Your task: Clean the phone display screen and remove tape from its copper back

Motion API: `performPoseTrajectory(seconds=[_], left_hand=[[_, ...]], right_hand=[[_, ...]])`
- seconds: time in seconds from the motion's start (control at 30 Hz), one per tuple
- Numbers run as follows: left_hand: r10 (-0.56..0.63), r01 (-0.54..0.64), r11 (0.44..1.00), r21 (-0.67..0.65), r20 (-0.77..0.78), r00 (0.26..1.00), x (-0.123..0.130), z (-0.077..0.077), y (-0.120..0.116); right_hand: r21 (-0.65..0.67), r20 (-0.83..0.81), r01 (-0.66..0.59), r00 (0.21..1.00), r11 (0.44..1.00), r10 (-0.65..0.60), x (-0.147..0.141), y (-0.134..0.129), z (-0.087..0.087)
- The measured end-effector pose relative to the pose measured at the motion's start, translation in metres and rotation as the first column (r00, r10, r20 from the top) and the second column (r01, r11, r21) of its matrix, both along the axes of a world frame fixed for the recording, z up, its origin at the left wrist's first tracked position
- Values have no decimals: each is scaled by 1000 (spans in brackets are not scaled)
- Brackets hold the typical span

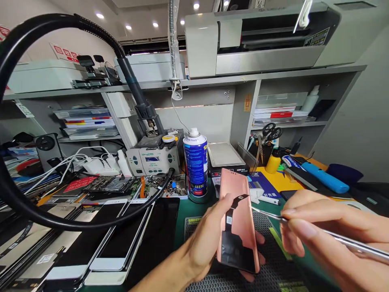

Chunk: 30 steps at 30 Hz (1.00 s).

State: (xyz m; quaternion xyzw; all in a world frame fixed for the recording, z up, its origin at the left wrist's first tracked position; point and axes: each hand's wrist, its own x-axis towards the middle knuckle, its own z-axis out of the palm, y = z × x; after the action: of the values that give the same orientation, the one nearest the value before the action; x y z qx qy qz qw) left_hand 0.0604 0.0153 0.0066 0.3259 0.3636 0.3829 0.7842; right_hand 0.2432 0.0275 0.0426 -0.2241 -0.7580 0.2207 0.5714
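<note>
My left hand [206,229] grips a copper-pink phone screen assembly [241,215], its back side turned toward me. The thumb presses the near face and the fingers pass behind. Black film and a flex strip cover part of that face. Between the thumb and fingers of my right hand [322,223] is a thin metal pry tool [269,213]. Its tip is at the right edge of the assembly; whether it touches I cannot tell. Below them lies a black perforated mat [209,280] on the green work surface.
A blue spray can [196,166] stands just behind the assembly. Several phone screens [115,239] fill the left side. A soldering station [153,158] sits behind, with a thick black hose [75,225] looping across the left. At right lie a yellow bottle [272,162] and a blue tool [325,177].
</note>
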Motion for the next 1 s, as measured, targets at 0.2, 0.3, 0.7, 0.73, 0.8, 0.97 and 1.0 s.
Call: performPoseTrajectory(seconds=[0.2,0.3,0.7,0.73,0.8,0.97,1.0], left_hand=[[59,-61,998,-10,-172,983,2,6,0],[167,-141,984,105,-299,940,1,3,0],[306,169,881,442,-804,509,-1,-5,-7],[349,193,861,471,-822,451,-1,-5,-9],[430,239,824,514,-841,329,-2,-6,-15],[529,359,769,529,-842,106,-5,-10,-24],[535,379,763,524,-840,85,-6,-12,-25]], right_hand=[[-222,-232,-110,971,969,57,2,11,-5],[-292,-285,-138,957,946,51,1,17,-10],[-276,-215,-98,976,956,38,-6,19,-10],[-237,-189,-79,981,968,34,-7,18,-12],[-121,-108,-20,994,993,7,-9,15,-15],[113,19,4,1000,994,-6,-13,8,-19],[152,25,2,1000,988,-6,-13,6,-19]])
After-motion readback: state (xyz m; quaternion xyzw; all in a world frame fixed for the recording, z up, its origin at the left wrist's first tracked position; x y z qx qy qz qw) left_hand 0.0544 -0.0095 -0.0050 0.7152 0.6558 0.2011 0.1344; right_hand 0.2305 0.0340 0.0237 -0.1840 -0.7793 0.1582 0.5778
